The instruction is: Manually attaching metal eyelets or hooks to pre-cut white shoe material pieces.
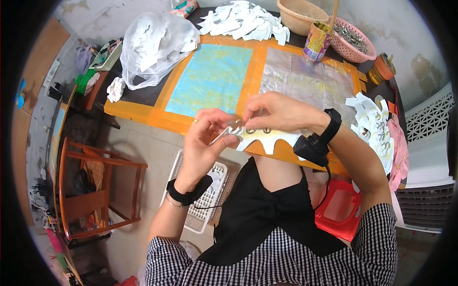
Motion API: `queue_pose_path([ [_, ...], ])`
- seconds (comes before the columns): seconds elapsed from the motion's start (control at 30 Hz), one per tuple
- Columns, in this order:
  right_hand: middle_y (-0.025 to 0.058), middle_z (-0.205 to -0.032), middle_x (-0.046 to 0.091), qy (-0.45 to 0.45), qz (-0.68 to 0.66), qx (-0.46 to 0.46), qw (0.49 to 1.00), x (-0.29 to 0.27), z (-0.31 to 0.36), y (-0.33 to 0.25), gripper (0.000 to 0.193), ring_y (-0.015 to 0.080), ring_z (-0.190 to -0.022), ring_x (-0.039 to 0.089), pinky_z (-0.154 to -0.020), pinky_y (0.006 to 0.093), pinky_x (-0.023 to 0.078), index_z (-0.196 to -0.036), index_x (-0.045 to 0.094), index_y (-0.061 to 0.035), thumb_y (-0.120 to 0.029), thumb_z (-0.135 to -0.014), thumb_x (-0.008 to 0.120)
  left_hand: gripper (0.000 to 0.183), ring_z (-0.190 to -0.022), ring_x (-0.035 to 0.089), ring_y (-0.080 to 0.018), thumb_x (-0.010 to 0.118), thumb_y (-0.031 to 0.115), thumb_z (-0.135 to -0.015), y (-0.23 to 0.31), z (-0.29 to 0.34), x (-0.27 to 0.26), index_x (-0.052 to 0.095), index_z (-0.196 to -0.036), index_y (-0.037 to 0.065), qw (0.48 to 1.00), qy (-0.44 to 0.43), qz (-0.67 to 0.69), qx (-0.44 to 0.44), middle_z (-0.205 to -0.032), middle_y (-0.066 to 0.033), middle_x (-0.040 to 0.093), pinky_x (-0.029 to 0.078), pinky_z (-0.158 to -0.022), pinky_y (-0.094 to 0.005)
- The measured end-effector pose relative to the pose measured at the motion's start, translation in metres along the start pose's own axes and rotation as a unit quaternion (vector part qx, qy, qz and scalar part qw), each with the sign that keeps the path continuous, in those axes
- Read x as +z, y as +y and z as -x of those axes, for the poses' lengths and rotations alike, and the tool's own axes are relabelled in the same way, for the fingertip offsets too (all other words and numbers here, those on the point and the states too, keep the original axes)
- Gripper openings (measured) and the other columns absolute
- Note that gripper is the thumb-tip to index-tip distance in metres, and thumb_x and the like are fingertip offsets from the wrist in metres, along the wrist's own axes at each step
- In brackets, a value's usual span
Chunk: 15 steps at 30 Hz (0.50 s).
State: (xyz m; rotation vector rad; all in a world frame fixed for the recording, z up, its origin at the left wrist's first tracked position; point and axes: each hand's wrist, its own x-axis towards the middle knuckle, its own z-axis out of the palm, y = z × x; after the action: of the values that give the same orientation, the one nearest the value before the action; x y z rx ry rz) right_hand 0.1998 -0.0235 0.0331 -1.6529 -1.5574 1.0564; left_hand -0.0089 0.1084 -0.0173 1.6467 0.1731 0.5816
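Left hand: my left hand [205,138] pinches the card strip [257,137] at its 9 o'clock end.
Right hand: my right hand [279,112] pinches its top edge.
Table [157,112]: at 12 o'clock.

Left hand [206,138] and right hand [279,112] pinch a white scalloped card strip [267,138] with metal clips, just above desk [138,95] edge. White basket [205,209] on floor below.

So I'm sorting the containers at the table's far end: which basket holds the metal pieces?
The pink basket at the far right corner, filled with shiny metal pieces. The tan basket beside it shows no metal.
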Motion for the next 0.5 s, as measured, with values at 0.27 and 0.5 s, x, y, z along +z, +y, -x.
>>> queue_pose_path([
  [0.27,-0.0005,-0.082,0.065,0.167,-0.217,0.015,0.962,0.003,0.015,-0.025,0.019,0.0038,-0.071,0.056,-0.061,0.0215,0.045,-0.094,0.07,0.0014,-0.017,-0.094,0.068,0.068,-0.111,0.06,-0.0205,0.073,0.013,-0.09,0.008,-0.002,0.033,0.035,-0.145,0.006,0.948,0.066,0.301,-0.082,-0.124,-0.0074,0.052,0.054,-0.097,-0.0384],
  [0.5,0.003,-0.08,0.065,0.274,-0.09,-0.071,0.955,0.015,0.025,-0.022,0.015,0.0086,-0.073,0.058,-0.064,0.0263,0.047,-0.089,0.069,0.0008,-0.014,-0.089,0.069,0.047,-0.097,0.067,-0.0169,0.073,-0.001,-0.087,0.02,-0.011,0.056,0.05,-0.127,0.003,0.932,0.111,0.31,-0.15,-0.117,-0.0064,0.058,0.056,-0.089,-0.0336],
])
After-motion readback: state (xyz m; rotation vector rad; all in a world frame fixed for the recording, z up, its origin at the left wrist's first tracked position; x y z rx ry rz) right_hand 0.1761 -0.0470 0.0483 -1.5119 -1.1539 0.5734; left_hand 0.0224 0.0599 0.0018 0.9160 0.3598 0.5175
